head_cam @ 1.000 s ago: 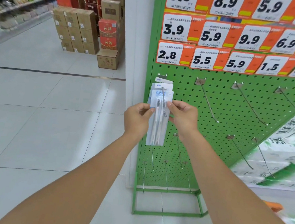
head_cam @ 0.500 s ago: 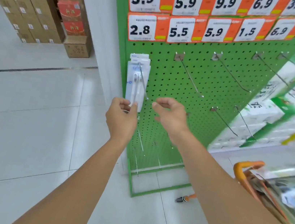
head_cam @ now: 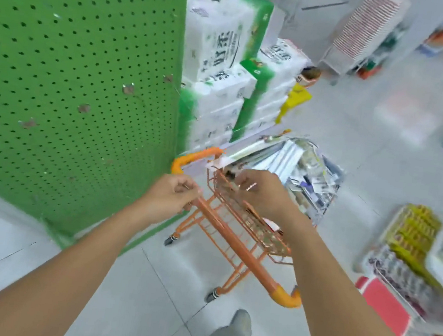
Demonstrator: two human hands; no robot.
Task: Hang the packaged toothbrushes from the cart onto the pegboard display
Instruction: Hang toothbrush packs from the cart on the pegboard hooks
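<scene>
Blurry view, looking down. Small orange cart point(head_cam: 236, 235) on the pale floor, just beside the right edge of the green pegboard point(head_cam: 71, 75). Pile of packaged toothbrushes point(head_cam: 295, 164) heaped in the far end of the cart basket, some poking over its rim. Left hand point(head_cam: 170, 197) over the near left corner of the cart, fingers curled in, close to the orange handle bar; cannot tell if touching. Right hand point(head_cam: 259, 193) over the basket's near rim, fingers bent; cannot tell if pinching anything. White and green tissue packs point(head_cam: 222, 54) stacked behind the cart.
</scene>
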